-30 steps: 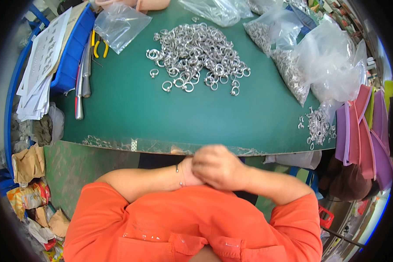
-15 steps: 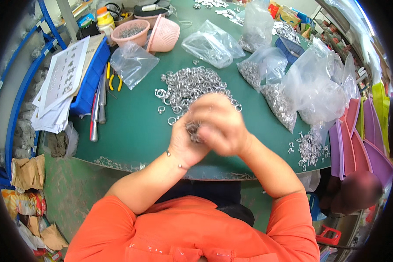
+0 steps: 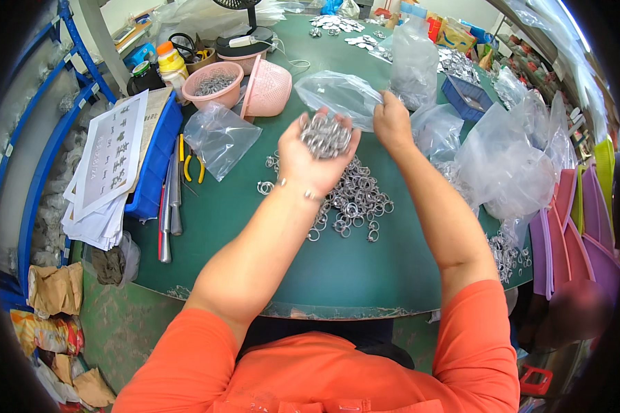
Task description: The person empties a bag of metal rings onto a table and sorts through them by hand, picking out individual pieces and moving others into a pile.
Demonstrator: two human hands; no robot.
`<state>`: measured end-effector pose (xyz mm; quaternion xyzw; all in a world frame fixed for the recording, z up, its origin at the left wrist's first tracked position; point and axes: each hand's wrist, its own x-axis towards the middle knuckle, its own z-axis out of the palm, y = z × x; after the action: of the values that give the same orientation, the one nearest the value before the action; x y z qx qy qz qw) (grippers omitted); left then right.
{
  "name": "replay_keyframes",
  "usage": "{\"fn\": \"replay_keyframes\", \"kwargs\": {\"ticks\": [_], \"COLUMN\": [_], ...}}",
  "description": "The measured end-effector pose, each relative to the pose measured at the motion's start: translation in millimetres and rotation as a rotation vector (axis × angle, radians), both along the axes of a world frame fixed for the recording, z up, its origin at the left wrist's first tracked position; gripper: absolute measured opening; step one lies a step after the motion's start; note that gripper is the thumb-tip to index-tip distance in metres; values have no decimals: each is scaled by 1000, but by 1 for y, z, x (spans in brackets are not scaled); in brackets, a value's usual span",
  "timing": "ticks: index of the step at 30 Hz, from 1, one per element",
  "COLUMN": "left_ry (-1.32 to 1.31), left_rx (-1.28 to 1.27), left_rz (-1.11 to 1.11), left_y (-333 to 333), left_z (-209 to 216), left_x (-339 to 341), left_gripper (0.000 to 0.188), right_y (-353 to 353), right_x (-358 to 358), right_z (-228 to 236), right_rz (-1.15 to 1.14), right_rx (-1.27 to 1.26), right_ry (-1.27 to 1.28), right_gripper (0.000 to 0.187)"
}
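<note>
My left hand (image 3: 308,165) is palm up, its fingers curled around a heap of small silver metal rings (image 3: 326,136). Pinched in my right hand (image 3: 394,124) is the edge of a clear plastic bag (image 3: 341,89), which lies just beyond the left hand. Below and partly behind my left forearm, a loose pile of the same rings (image 3: 357,196) spreads over the green table (image 3: 351,275). The inside of the bag is partly hidden by the left hand.
Pink baskets (image 3: 267,89), one with metal parts, stand at the far left. A flat clear bag (image 3: 220,141), yellow-handled pliers (image 3: 191,162) and a blue tray with papers (image 3: 148,158) lie left. Filled bags (image 3: 503,158), a blue bin (image 3: 467,96) and more rings (image 3: 506,256) are right.
My hands, cupped together over rings before, have separated. The left has moved forward with a heap of rings; the right has reached forward and taken hold of the clear bag.
</note>
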<state>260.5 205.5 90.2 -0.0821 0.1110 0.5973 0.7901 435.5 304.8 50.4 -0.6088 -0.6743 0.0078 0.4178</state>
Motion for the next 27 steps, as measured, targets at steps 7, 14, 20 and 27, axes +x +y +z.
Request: {"fn": "replay_keyframes", "kwargs": {"ticks": [7,14,20,27], "left_ry": [341,856,722,70], "left_rx": [55,137,260,156], "left_rz": [-89,-368,-172,-1215], "left_y": [88,96,-9,-209], "left_z": [14,34,-19,-101], "left_x": [51,53,37,8], "left_gripper": [37,53,17,28], "right_y": [-15,-56,-162,-244], "right_x": [13,52,39,22], "right_z": [29,25,-67,-50], "right_rz": [201,-56,417,671], "right_rx": [-149,470,-112,-329], "right_ry": [631,10,-40,-11], "right_gripper": [35,32,29,32]}}
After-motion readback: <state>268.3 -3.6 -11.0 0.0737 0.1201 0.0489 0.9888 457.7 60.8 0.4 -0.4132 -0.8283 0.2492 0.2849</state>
